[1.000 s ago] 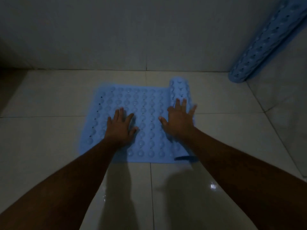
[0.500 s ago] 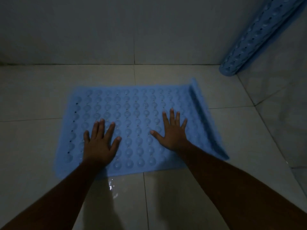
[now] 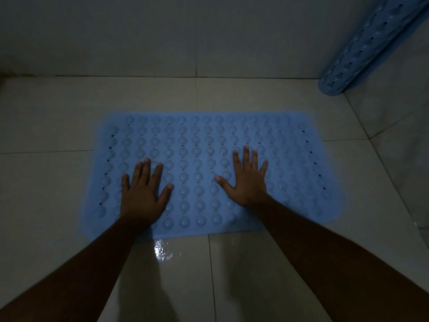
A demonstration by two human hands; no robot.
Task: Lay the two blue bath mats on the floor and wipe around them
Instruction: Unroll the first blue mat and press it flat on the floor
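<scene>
A blue bath mat with rows of round bumps lies fully unrolled and flat on the tiled floor. My left hand rests palm down on its left half, fingers spread. Palm down on the right half is my right hand, fingers also apart, holding nothing. A second blue bath mat stays rolled up, leaning in the far right corner with its lower end on the floor.
Pale floor tiles surround the mat, with a wet glossy patch just in front of its near edge. A tiled wall runs along the back and another wall closes the right side. The light is dim.
The rolled right end of the mat has been spread out and now lies flat. Both hands slid apart across the mat, still palm down.
</scene>
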